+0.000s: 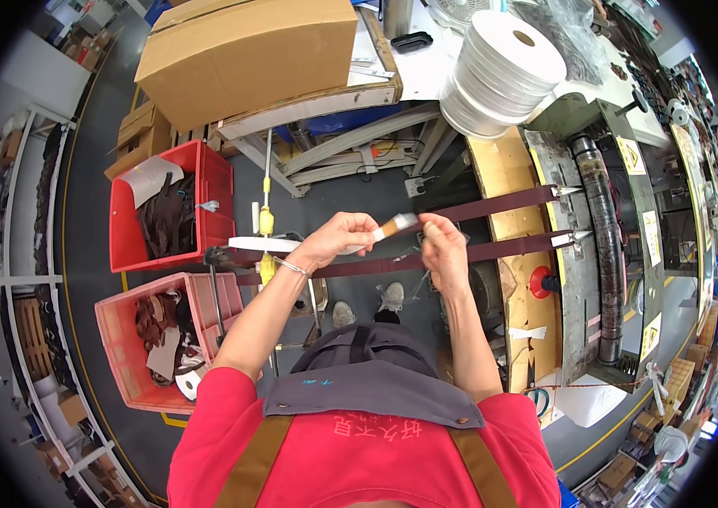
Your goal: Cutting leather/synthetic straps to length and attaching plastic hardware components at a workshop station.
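In front of me, my left hand [338,241] is closed on a short white-and-tan strip [389,227]. Its far end is pale and slightly blurred and points toward my right hand [445,250]. That hand has thumb and fingers pinched together beside the strip's tip; what they hold is too small to make out. Two dark maroon straps [503,205] stretch from the machine at the right toward the left, passing beneath and behind my hands. Left of my left wrist is a flat white band [264,244], near a rod with yellow fittings [266,222].
Two red crates [174,158] with dark scraps stand at the left. A cardboard box [249,52] rests on a table ahead, and a stack of white spools [507,72] stands at its right. The machine's dark roller [602,245] lies at the right, beside a wooden ledge [503,173].
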Demonstrator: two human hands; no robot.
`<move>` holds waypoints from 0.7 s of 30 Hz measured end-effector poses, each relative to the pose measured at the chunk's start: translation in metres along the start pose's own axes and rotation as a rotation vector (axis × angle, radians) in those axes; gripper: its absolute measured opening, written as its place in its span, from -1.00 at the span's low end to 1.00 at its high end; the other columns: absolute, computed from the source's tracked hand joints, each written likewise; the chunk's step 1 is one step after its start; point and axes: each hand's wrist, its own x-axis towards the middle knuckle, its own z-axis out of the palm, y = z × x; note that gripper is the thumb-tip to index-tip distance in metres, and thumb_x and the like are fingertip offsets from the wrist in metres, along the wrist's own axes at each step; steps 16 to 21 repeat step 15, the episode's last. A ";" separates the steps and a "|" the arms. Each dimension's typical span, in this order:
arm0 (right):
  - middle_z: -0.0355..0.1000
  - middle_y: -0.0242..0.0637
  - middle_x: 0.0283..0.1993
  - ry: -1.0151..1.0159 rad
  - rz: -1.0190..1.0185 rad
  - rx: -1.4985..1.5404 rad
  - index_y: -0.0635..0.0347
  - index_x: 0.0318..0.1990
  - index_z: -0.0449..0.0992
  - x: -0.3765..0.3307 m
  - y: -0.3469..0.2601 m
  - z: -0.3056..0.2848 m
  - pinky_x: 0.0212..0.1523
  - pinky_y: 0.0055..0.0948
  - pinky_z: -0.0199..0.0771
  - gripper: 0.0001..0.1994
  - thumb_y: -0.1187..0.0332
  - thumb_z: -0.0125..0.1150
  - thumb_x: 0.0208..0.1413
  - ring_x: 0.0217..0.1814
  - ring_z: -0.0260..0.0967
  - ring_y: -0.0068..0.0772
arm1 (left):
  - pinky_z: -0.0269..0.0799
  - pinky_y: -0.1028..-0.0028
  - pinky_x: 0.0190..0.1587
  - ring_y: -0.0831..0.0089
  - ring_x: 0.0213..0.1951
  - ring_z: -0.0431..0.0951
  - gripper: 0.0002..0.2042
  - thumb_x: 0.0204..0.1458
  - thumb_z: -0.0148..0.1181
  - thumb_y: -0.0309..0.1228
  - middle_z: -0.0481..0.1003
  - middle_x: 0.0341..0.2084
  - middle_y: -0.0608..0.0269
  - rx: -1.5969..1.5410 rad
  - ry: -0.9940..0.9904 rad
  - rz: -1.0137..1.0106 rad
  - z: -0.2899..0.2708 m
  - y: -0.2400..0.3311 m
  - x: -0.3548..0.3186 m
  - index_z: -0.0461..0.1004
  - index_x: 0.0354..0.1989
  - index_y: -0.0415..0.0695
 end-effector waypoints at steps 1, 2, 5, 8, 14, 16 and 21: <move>0.20 -0.55 -0.73 0.097 -0.060 -0.036 0.22 -0.27 0.42 0.001 0.003 -0.003 -0.81 -0.77 -0.19 -0.87 0.46 0.02 0.01 -0.80 -0.09 -0.84 | 0.34 0.62 -0.45 0.63 -0.53 0.39 -0.90 -0.06 0.09 -0.47 0.40 -0.58 0.35 -0.212 0.048 0.000 0.004 0.002 0.001 0.40 -0.39 -0.23; 0.24 -0.56 -0.67 0.111 -0.046 -0.164 0.22 -0.32 0.44 -0.002 0.006 -0.005 -0.76 -0.77 -0.11 -0.89 0.44 0.05 0.00 -0.74 -0.03 -0.85 | 0.36 0.61 -0.49 0.59 -0.55 0.41 -0.87 -0.04 0.08 -0.47 0.40 -0.58 0.31 -0.370 0.065 0.011 0.009 0.004 0.002 0.40 -0.36 -0.26; 0.34 -0.54 -0.55 0.009 -0.021 -0.362 0.26 -0.37 0.47 -0.013 0.021 0.021 -0.57 -0.76 0.08 -0.90 0.45 0.09 -0.03 -0.56 0.14 -0.81 | 0.38 0.59 -0.47 0.55 -0.50 0.44 -0.85 -0.02 0.05 -0.47 0.43 -0.52 0.25 -0.566 0.080 0.033 0.022 0.005 0.007 0.40 -0.31 -0.29; 0.39 -0.45 -0.50 -0.034 -0.060 -0.348 0.31 -0.36 0.46 -0.008 0.027 0.036 -0.52 -0.74 0.17 -0.89 0.47 0.07 -0.02 -0.52 0.22 -0.77 | 0.39 0.51 -0.39 0.49 -0.40 0.46 -0.87 -0.02 0.03 -0.51 0.45 -0.38 0.18 -0.629 0.120 0.068 0.024 -0.006 0.011 0.41 -0.30 -0.27; 0.41 -0.32 -0.49 -0.107 -0.097 -0.236 0.38 -0.40 0.42 -0.001 0.022 0.041 -0.40 -0.65 0.34 -0.91 0.51 0.04 -0.01 -0.48 0.34 -0.61 | 0.37 0.51 -0.35 0.50 -0.38 0.46 -0.75 -0.03 0.06 -0.50 0.46 -0.37 0.19 -0.648 0.086 0.164 0.018 -0.020 0.008 0.34 -0.14 -0.24; 0.41 -0.31 -0.49 -0.111 -0.081 -0.318 0.38 -0.38 0.42 0.000 0.021 0.041 -0.38 -0.62 0.37 -0.90 0.50 0.03 0.00 -0.48 0.35 -0.59 | 0.38 0.52 -0.36 0.50 -0.38 0.46 -0.71 -0.03 0.06 -0.49 0.46 -0.36 0.17 -0.670 0.067 0.201 0.018 -0.023 0.008 0.31 -0.09 -0.23; 0.41 -0.31 -0.49 -0.111 -0.081 -0.318 0.38 -0.38 0.42 0.000 0.021 0.041 -0.38 -0.62 0.37 -0.90 0.50 0.03 0.00 -0.48 0.35 -0.59 | 0.38 0.52 -0.36 0.50 -0.38 0.46 -0.71 -0.03 0.06 -0.49 0.46 -0.36 0.17 -0.670 0.067 0.201 0.018 -0.023 0.008 0.31 -0.09 -0.23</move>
